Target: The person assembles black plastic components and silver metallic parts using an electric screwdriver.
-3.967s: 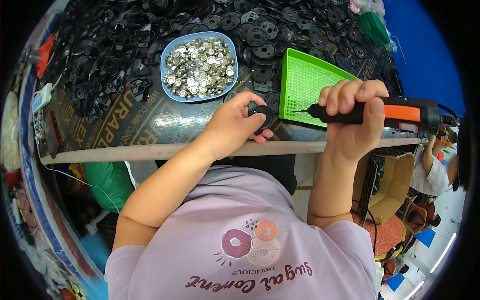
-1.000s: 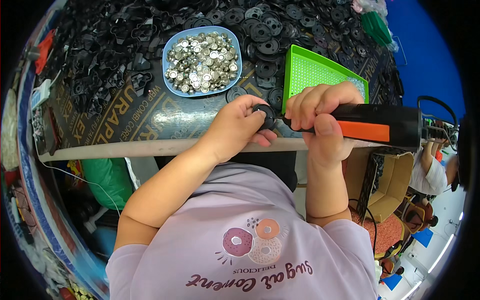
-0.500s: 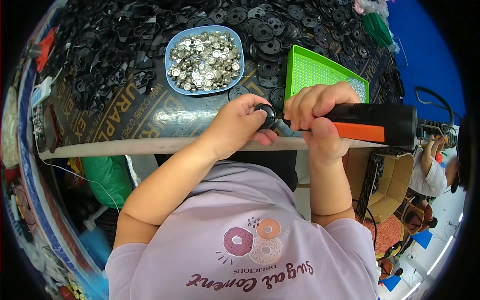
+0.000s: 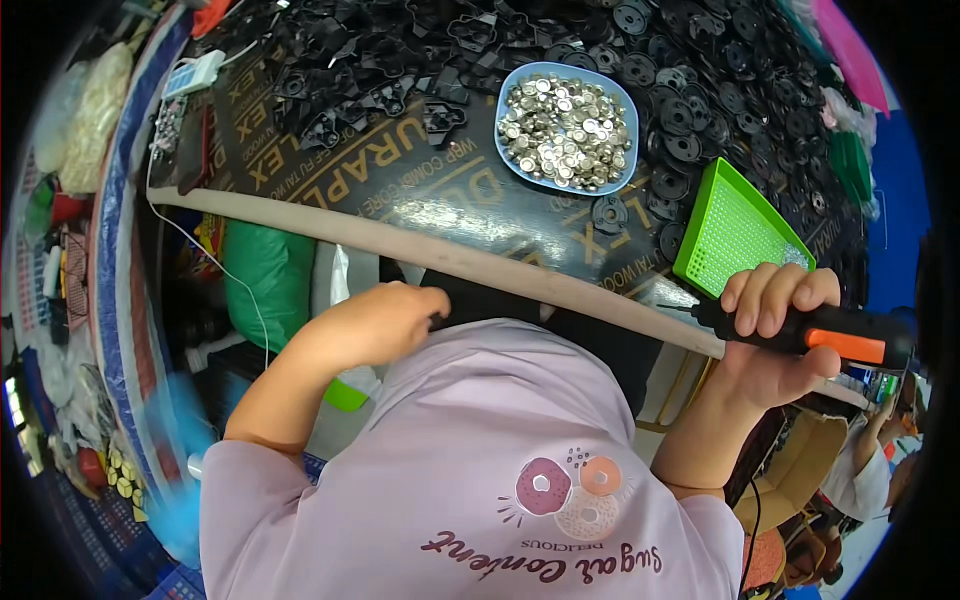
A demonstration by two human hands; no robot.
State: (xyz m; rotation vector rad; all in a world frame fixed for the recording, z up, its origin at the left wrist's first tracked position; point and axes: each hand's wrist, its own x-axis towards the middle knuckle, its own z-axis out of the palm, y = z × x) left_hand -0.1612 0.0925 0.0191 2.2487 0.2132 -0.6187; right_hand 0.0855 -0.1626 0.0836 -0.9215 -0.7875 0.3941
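Near the green tray [image 4: 703, 215], your right hand [image 4: 764, 368] grasps the screwdriver [image 4: 845, 346] — probably heavy, stiff; hold mid-body — while your left hand [image 4: 393, 318] is curled, contents unclear.

Electric screwdriver [image 4: 847, 346]: black body, orange side panel, thin dark bit. Right side of frame, about mid-height. Gripped in right hand [image 4: 763, 370], near-horizontal, bit pointing left and slightly up, rear end toward right edge.
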